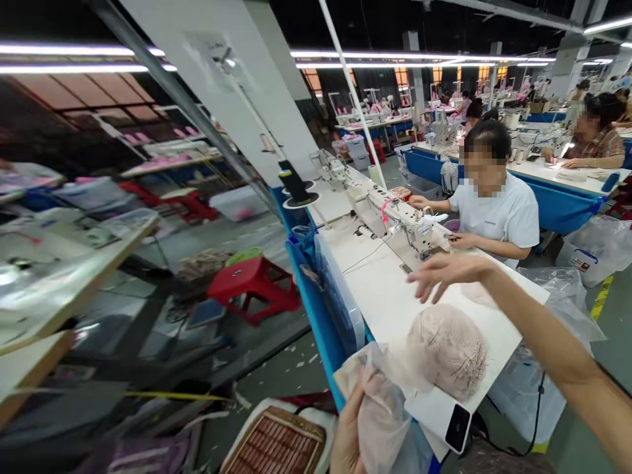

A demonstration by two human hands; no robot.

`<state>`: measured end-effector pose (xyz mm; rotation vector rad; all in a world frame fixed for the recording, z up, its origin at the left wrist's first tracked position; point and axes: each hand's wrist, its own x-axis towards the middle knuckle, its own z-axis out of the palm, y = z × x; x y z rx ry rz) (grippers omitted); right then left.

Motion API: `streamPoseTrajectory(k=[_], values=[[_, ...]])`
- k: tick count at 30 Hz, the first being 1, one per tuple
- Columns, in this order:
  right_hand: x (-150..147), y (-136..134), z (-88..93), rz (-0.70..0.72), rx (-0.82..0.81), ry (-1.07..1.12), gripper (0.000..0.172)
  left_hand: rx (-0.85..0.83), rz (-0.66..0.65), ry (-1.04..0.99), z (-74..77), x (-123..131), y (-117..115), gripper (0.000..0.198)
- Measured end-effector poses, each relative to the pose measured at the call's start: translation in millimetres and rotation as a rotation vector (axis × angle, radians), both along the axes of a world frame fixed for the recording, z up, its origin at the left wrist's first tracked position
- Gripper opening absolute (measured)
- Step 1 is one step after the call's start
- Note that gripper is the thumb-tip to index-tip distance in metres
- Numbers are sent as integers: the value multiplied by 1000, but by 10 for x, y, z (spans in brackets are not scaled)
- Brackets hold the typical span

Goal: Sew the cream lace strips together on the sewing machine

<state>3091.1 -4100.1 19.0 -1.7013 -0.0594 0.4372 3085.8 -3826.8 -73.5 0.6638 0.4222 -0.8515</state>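
Observation:
My left hand (pixel 349 424) is closed on a piece of sheer beige fabric (pixel 382 421) at the near table corner. The fabric hangs down past the edge and reaches toward a rounded heap of pale pink lace pieces (pixel 447 349), which looks like stacked bra cups. Above that heap my right hand (pixel 449 271) hovers with its fingers spread and nothing in them. A flat pale piece of cloth (pixel 478 294) lies partly hidden under my right forearm. Beside the heap, at the near edge, sits a white device with a dark screen (pixel 457 426).
A sewing machine (pixel 399 217) stands across the white table (pixel 365 276), where a co-worker (pixel 503 204) sits. Blue cloth and a clear plastic lid (pixel 340 296) line the left edge. A red stool (pixel 254 286) and a woven-seat chair (pixel 276 441) are on the left.

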Motion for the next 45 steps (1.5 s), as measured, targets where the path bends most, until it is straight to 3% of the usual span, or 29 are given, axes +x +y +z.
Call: streamPoseTrajectory(k=[2, 4, 8, 12, 17, 25, 32, 34, 37, 41, 45], values=[[-277, -220, -223, -154, 249, 3, 56, 93, 24, 27, -9, -90, -168, 11], [-472, -212, -579, -208, 318, 90, 55, 132, -6, 12, -67, -149, -326, 18], [-684, 246, -1247, -164, 548, 181, 57, 110, -101, -73, -220, -167, -511, 45], [-727, 582, -1489, -166, 641, 194, 62, 140, -120, -154, -305, -166, -476, 54], [-660, 565, -1497, -317, 676, 187, 31, 213, -152, -221, -409, -128, -279, 43], [-618, 709, -1394, -486, 691, 129, 43, 218, -145, -245, -470, -52, -22, 44], [-742, 630, -1241, -747, 489, 2, 42, 177, -163, -123, -729, -44, 415, 47], [-799, 642, -1172, -780, 430, -15, 44, 160, -158, -172, -671, -30, 477, 46], [-855, 736, -1069, -778, 368, -11, 49, 186, -179, -299, -420, -49, 417, 44], [-880, 886, -922, -707, 329, -5, 52, 234, -277, -385, -81, -64, 121, 48], [-916, 925, -772, -526, 279, -18, 52, 218, -266, -398, 89, 49, -121, 50]])
